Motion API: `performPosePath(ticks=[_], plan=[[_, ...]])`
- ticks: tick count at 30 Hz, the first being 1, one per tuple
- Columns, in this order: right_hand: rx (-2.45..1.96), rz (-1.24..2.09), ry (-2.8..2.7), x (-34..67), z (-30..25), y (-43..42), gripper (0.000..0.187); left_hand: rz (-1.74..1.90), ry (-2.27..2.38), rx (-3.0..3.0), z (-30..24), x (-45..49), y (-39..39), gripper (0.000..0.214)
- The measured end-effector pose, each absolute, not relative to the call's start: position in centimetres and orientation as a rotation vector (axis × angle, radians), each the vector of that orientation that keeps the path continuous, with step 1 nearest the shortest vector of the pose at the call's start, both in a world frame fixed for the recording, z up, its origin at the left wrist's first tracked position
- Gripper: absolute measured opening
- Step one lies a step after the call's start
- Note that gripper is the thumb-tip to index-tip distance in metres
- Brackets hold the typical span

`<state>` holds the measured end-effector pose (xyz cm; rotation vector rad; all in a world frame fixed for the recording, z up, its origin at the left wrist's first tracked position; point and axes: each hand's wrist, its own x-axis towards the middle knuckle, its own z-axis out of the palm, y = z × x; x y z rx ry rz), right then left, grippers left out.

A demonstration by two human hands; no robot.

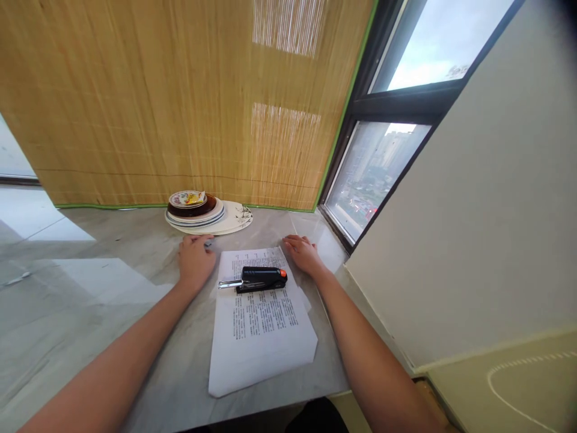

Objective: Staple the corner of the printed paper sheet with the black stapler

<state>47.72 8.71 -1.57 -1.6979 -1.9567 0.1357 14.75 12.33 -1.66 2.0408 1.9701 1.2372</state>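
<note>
My left hand rests on the counter left of the paper's top edge, fingers curled. A small grey piece shows between its thumb and forefinger, too small to name. Fingers lying loosely on the counter, my right hand is at the paper's top right corner and holds nothing visible. Between my forearms lies a stack of printed paper, slightly tilted. On it, touched by neither hand, sits a black stapler with an orange spot at its right end. A shiny metal rail sticks out of its left end.
Stacked plates, topped by a small yellow packet, stand on an oval board at the back. Behind them hangs a bamboo blind. A window and a white wall bound the marble counter on the right.
</note>
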Motion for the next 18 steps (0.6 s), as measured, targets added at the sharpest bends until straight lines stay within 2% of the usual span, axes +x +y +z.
performPosePath(ticks=[3,5,8,11,13,15,18], plan=[[-1.68,0.12,-1.995,47.5,-1.9,8.5,0.029,0.96,2.062,2.15,-2.0,15.0,12.2,0.037],[-1.639,0.111,-1.977,46.6,-1.4,8.3,0.029,0.9,2.075,2.178,-2.1,15.0,12.2,0.036],[-1.472,0.142,-1.97,44.9,0.1,7.3,0.032,0.896,2.075,2.21,-1.9,14.9,12.0,0.035],[-1.042,0.366,-2.209,43.1,1.7,5.8,0.034,0.89,2.077,2.227,-1.8,15.0,11.7,0.031],[-0.811,0.481,-2.376,42.1,2.2,4.7,0.047,0.907,2.079,2.234,-1.8,15.0,11.7,0.029],[-0.808,0.481,-2.452,41.5,2.1,4.0,0.057,0.952,2.029,2.242,-1.8,15.0,11.9,0.025],[-0.923,0.43,-2.382,41.2,1.2,3.8,0.045,1.11,1.843,2.176,-1.7,15.1,12.3,0.019]])
